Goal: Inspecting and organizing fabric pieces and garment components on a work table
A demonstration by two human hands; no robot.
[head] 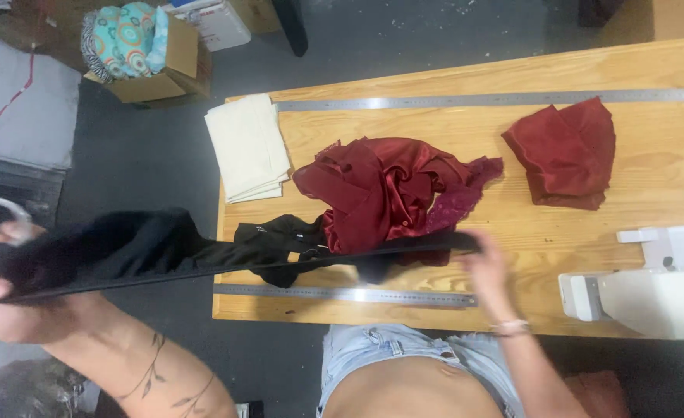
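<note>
We wear pale denim shorts (404, 352), a thin bracelet (511, 328) on our right wrist, and seemingly a vine tattoo (156, 373) along our bare left forearm.

— Left hand (1, 306) is smeared by motion at the frame's edge; can't make out its grip on the black garment (148, 248).

— Right hand (485, 267) is blurred too, fingertips lost behind the dark strip.

— White machine (652, 286) runs off the right edge, only part showing.

— And the bench (652, 193) is cut off on that side as well.
</note>
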